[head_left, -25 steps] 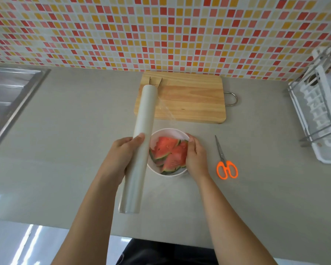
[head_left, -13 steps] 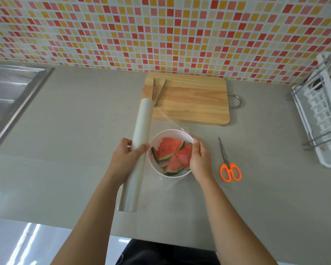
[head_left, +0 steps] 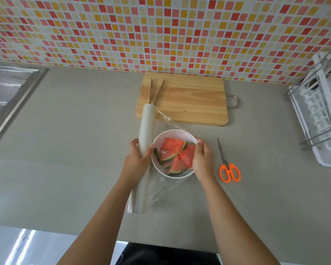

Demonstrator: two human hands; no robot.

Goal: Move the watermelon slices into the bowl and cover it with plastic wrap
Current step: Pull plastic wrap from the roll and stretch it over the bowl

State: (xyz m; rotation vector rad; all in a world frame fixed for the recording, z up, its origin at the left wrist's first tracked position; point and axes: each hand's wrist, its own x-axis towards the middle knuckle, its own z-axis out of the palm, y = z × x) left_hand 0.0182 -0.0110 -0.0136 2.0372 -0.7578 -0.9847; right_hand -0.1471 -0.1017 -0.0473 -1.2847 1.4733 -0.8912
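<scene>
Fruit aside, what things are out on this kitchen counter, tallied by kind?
White round bowl: 1
Roll of clear plastic wrap: 1
Rectangular wooden cutting board: 1
Metal tongs: 1
Orange-handled scissors: 1
White dish rack: 1
Total: 6

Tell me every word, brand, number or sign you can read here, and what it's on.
None: no readable text shows anywhere.
On the plastic wrap roll in the left hand: plain white, no print.
On the clear film held by the right hand: nothing printed.
On the white bowl: unmarked.
On the orange-handled scissors: no legible mark.
On the wooden cutting board: bare wood.
</scene>
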